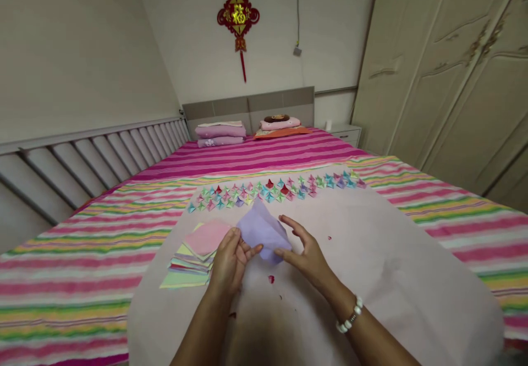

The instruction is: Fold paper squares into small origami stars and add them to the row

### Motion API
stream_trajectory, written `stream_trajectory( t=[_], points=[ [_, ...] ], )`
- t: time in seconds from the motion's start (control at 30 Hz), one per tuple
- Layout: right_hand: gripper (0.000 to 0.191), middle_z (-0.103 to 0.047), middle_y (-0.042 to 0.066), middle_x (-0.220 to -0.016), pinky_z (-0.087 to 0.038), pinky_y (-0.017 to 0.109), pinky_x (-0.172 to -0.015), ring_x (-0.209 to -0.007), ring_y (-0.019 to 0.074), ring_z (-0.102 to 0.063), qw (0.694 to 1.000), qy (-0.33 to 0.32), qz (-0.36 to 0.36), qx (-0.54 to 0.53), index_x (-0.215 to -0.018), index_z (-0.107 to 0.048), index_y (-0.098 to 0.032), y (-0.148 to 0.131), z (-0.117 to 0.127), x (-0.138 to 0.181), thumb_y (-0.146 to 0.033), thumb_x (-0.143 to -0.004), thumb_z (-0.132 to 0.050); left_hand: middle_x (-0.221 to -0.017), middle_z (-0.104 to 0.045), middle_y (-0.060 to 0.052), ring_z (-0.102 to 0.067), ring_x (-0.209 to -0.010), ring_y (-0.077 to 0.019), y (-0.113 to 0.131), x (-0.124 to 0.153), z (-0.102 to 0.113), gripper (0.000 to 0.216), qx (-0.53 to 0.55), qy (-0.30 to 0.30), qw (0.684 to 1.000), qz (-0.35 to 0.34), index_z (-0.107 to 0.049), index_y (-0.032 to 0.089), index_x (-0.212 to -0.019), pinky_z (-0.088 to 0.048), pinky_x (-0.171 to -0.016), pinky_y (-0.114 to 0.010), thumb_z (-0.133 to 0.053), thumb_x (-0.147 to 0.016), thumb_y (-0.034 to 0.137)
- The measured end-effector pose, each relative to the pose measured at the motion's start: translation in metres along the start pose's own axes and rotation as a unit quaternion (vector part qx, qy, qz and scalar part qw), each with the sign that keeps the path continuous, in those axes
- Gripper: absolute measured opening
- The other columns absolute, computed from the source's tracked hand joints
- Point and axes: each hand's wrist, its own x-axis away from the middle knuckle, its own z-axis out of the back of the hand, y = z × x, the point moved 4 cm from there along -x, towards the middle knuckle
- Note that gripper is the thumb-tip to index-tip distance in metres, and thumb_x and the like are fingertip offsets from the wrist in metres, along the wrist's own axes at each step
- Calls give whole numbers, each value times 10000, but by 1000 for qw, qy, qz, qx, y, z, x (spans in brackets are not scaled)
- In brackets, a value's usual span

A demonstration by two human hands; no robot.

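A sheet of purple paper (264, 225) is held up between my two hands over the pale board. My left hand (231, 256) pinches its left corner between thumb and fingers. On the right side, my right hand (307, 253) has its thumb at the sheet's lower edge and its index finger by the right edge; the fingers curve around it. The sheet looks slightly bent. Left of my left hand lies a loose stack of coloured paper squares (192, 267), with a pink sheet (206, 238) on top.
Rows of small folded paper pieces (284, 189) line the far edge of the pale board (350, 278). Red scraps (271, 279) lie near me. The board rests on a striped bed (445, 212), with a rail (103, 151) on the left and folded bedding (220, 132) at the headboard.
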Motion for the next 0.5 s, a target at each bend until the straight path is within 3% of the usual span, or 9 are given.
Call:
stream_trajectory(
  t=[0.07,0.13,0.17,0.23,0.37,0.5],
  points=[
    [587,-661,104,-1191,-458,456,-958,-1117,286,-594,1000,7,-6,-11,-1213,-593,-225,0,-2,-2,-420,-681,-746,-807,-629,21,-643,-685,-108,-4,0,-8,166,-5,-23,1000,4,-501,192,-813,-596,-743,-349,-626,-792,300],
    [328,-729,75,-978,-516,407,-849,-936,259,-664,999,3,-18,-30,-1002,-684,-206,3,-4,-5,-395,-734,-700,-793,-625,23,-647,-697,-116,-7,-4,-13,213,-29,-44,999,4,-498,197,-829,-593,-736,-342,-632,-788,356],
    [223,-734,58,-873,-532,381,-783,-844,244,-675,999,0,-23,-35,-883,-699,-201,5,-4,-6,-386,-763,-670,-801,-630,16,-655,-726,-129,-8,-6,-15,237,-45,-49,998,-1,-492,198,-828,-591,-737,-344,-633,-785,384],
    [185,-711,36,-740,-533,346,-689,-725,221,-662,999,12,-24,-30,-739,-680,-197,9,-1,-9,-364,-799,-627,-914,-652,-23,-667,-851,-171,-10,-12,-15,275,-78,-36,996,-23,-492,201,-839,-586,-738,-346,-636,-776,427],
    [117,-713,57,-844,-506,376,-768,-839,237,-644,989,118,66,61,-795,-684,-221,5,13,-10,-279,-829,-589,-1369,-497,-94,-537,-1209,-263,-21,-14,-8,380,-88,25,995,-39,-538,247,-1060,-548,-848,-377,-636,-769,470],
    [192,-698,63,-994,-449,430,-845,-982,256,-599,952,151,164,208,-892,-694,-272,-7,10,3,-188,-863,-525,-1405,-478,-136,-552,-1200,-302,-48,7,-16,527,-2,-14,995,102,-558,251,-1132,-477,-965,-443,-735,-679,454]
  ],
)
